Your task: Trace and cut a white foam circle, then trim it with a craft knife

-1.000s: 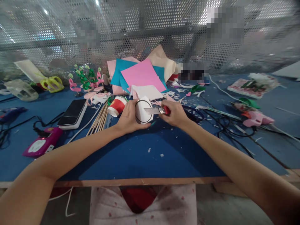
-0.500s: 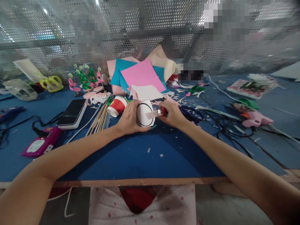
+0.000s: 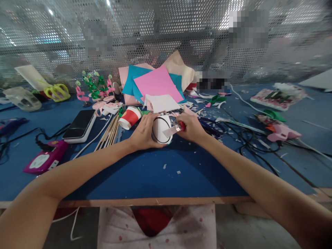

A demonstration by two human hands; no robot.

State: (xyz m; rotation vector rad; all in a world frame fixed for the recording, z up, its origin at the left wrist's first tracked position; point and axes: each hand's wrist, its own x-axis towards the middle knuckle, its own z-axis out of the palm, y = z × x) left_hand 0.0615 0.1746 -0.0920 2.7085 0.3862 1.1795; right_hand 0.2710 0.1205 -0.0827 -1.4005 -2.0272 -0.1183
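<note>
Since a second ago, the knife (image 3: 173, 130) blade is tilting down against the white cup (image 3: 161, 129) — cutting looks underway. Left hand (image 3: 144, 133) fingers are clasping the cup, right hand (image 3: 190, 127) fingers are gripping the knife at 3 o'clock; next calls for a steady draw along the black line.

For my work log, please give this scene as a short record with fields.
left hand: left hand holds white cup on its side
right hand: right hand grips red-handled knife, blade against the cup
surface: blue table
near left: red paper cup, wooden sticks, phone
behind: coloured paper sheets
</note>
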